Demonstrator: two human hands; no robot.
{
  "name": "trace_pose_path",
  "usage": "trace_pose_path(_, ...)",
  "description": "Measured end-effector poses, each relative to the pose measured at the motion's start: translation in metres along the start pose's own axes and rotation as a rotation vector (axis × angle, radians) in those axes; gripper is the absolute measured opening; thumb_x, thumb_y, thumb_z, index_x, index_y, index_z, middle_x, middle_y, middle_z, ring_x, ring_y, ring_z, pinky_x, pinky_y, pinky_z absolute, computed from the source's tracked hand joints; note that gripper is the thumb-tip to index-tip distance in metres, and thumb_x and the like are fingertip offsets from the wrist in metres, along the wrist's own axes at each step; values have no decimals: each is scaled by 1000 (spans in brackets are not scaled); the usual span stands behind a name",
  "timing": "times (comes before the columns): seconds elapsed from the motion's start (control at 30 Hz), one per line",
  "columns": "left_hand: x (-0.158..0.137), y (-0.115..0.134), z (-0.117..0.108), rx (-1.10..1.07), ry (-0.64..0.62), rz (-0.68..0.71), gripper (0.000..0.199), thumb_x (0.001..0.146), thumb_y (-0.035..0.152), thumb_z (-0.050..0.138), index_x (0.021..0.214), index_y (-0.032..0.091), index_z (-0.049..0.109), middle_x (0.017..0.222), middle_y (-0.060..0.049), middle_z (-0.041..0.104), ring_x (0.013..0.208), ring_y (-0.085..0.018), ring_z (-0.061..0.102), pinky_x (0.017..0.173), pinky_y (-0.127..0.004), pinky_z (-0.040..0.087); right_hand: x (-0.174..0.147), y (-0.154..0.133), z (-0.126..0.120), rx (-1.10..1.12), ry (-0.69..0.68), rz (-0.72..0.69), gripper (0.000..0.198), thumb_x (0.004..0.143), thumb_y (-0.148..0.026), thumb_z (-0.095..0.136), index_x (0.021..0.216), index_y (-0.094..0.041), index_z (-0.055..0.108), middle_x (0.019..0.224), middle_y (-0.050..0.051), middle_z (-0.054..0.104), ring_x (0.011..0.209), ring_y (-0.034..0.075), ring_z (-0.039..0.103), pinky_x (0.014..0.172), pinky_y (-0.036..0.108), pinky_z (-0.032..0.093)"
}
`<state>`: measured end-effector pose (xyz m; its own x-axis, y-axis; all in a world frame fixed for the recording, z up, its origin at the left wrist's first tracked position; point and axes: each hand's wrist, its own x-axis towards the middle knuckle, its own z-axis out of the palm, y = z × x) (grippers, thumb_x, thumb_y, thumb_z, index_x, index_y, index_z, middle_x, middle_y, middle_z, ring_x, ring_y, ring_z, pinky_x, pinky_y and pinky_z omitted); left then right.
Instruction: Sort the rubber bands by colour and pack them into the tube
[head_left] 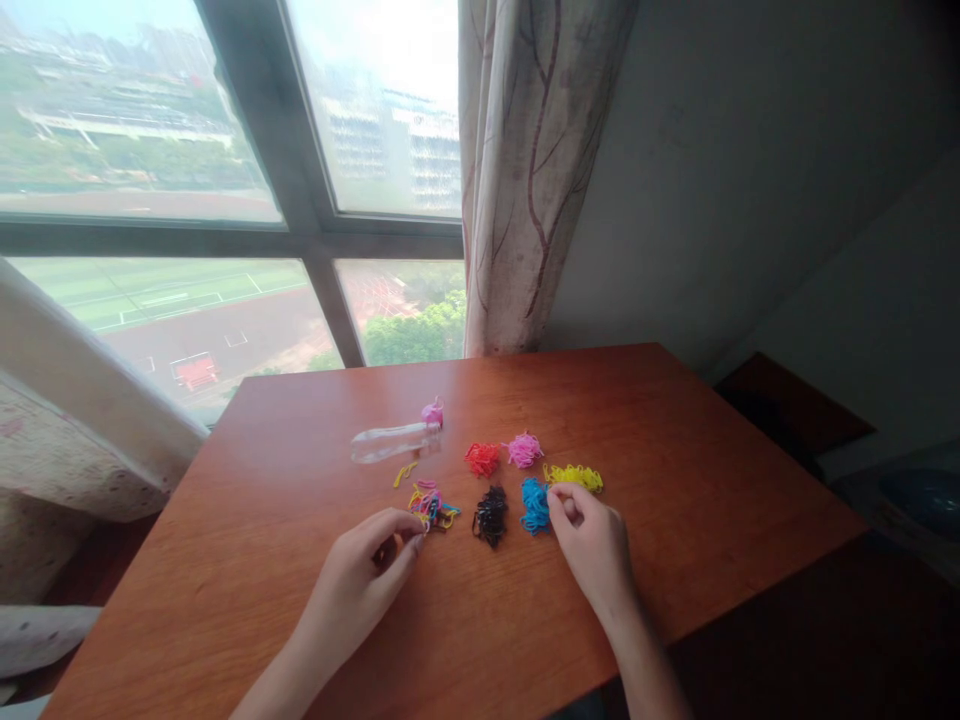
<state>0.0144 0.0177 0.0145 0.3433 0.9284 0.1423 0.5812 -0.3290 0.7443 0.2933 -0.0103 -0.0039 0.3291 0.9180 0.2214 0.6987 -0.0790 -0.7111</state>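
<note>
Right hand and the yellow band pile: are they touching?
Touching. The head view shows the right hand's fingertips meeting the near edge of the yellow band pile, with no gap visible.

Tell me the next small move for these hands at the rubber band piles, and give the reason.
Probably the left hand should pinch one band out of the mixed pile. Its fingertips sit at that pile's edge, and red, pink, yellow, blue and black piles already lie apart by colour.
</note>
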Motion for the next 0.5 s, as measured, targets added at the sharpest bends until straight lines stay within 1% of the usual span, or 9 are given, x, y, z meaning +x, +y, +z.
trace_pose_path(0.1,1,-6,-2,58,13,-30,21,90,32,51,85,20,67,66,2,61,55,-12,48,53,-21,39,-6,-12,-2,19,11,-34,24,91,-36,51,83,-21,68,62,-1,61,57,15,57,59,24,39)
trace_pose_path(0.2,1,-11,-6,132,38,-57,22,90,35,51,88,21,67,67,2,61,55,-13,50,55,-22,40,-16,-28,4,70,-37,-98,24,92,-33,49,83,-21,67,61,-1,60,54,14,55,56,23,37)
trace_pose_path(0.33,0,-13,-10,226,42,-88,22,91,37,50,94,23,67,77,1,66,59,-13,56,58,-23,43,-33,-47,22,123,-144,-188,21,92,-25,47,82,-21,65,64,-1,63,55,13,57,55,21,36)
trace_pose_path(0.5,0,-14,-10,298,26,-108,21,89,35,50,99,26,67,91,1,69,66,-14,62,62,-23,47,-49,-58,45,107,-242,-239,16,89,-18,50,85,-21,66,65,-1,64,58,13,59,57,21,36)
